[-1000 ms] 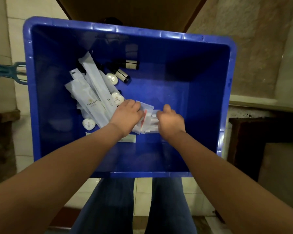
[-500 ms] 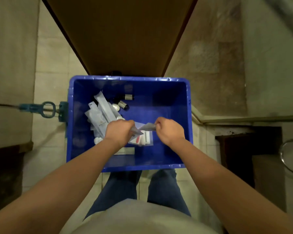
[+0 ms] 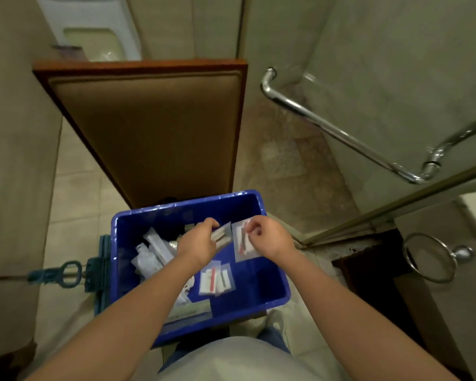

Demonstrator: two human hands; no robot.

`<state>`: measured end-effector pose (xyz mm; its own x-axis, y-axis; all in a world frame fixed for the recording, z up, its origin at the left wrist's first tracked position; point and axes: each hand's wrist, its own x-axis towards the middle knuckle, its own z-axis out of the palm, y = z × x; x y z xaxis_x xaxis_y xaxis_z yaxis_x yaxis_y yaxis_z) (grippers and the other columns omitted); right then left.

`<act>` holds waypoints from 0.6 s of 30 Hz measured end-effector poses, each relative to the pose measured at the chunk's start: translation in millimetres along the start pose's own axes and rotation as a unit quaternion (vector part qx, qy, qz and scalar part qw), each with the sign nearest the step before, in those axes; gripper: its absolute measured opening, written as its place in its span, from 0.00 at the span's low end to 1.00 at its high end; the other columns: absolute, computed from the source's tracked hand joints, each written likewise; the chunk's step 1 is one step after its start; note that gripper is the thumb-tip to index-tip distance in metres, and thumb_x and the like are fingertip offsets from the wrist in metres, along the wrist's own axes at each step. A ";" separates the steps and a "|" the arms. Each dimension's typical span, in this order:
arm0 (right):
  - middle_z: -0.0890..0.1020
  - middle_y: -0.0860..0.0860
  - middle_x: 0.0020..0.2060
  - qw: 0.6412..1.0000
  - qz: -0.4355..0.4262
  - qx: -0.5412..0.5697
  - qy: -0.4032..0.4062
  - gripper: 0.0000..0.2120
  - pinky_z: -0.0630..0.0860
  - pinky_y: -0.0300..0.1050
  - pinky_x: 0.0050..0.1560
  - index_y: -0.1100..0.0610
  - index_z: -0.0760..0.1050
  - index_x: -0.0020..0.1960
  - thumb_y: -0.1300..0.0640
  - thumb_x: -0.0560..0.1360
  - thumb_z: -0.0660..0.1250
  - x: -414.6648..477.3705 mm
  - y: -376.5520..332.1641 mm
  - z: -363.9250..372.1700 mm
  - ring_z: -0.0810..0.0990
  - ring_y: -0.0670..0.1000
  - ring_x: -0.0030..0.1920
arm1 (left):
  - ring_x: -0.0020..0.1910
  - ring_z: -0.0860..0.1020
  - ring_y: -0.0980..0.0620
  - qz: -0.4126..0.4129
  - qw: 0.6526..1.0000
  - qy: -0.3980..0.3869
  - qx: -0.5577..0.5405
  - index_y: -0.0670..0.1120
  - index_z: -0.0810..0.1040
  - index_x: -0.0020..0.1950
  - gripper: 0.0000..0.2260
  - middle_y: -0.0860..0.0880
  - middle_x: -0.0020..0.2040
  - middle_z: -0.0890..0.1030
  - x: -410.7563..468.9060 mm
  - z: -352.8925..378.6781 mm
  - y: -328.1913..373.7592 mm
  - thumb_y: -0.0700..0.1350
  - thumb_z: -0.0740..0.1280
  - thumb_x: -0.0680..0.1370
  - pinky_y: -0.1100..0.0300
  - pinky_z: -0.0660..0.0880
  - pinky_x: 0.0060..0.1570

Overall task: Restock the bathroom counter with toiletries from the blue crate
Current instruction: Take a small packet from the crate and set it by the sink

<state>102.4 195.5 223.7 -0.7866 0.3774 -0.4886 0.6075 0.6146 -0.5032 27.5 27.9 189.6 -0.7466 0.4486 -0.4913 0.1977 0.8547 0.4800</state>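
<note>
Head: both hands (image 3: 198, 244) pinch-curled on sachets (image 3: 243, 243)

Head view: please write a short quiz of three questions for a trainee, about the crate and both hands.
1. True or false: the right hand pinches a clear packet with a red strip.
2. What does the left hand hold? A. a bottle B. a flat packet C. nothing
3. Fill in: the long white sachets lie on the ___ side of the crate.
Key: 1 true; 2 B; 3 left.
</note>
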 end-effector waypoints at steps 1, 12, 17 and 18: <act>0.80 0.46 0.39 0.999 0.018 0.025 0.013 0.07 0.78 0.48 0.42 0.47 0.74 0.47 0.59 0.74 0.64 -3.1 3.0 -4.9 0.79 0.49 0.39 | 0.46 0.78 0.48 0.002 1.000 -0.007 -0.025 0.51 0.73 0.59 0.11 0.50 0.52 0.78 2.6 -1.5 9.2 0.40 0.62 0.78 0.54 0.74 0.43; 0.81 0.52 0.41 0.950 0.117 0.243 0.155 0.18 0.79 0.50 0.43 0.49 0.62 0.58 0.60 0.75 0.67 -50.6 53.9 -55.6 0.82 0.52 0.42 | 0.46 0.80 0.48 0.002 0.952 -0.083 -0.294 0.49 0.74 0.46 0.12 0.47 0.46 0.80 -4.9 12.5 117.7 0.33 0.57 0.79 0.46 0.81 0.48; 0.79 0.51 0.39 0.923 0.144 0.282 0.218 0.17 0.82 0.56 0.44 0.52 0.65 0.57 0.60 0.73 0.69 -91.5 90.9 -69.6 0.82 0.52 0.41 | 0.47 0.80 0.49 0.032 0.923 -0.166 -0.347 0.47 0.75 0.54 0.13 0.47 0.47 0.80 -43.3 32.9 172.1 0.36 0.53 0.82 0.52 0.81 0.46; 0.79 0.51 0.38 0.919 0.147 0.286 0.230 0.17 0.82 0.57 0.43 0.52 0.65 0.56 0.59 0.73 0.69 -100.7 98.3 -71.9 0.81 0.52 0.41 | 0.48 0.80 0.49 0.041 0.921 -0.179 -0.344 0.47 0.75 0.56 0.11 0.47 0.49 0.80 -52.3 37.6 181.1 0.38 0.54 0.83 0.54 0.81 0.45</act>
<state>233.4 267.8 274.7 -0.4626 0.8024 -0.3770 0.6567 0.0244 -0.7538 126.2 169.0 274.8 -0.4653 0.6671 -0.5818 -0.2964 0.5019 0.8125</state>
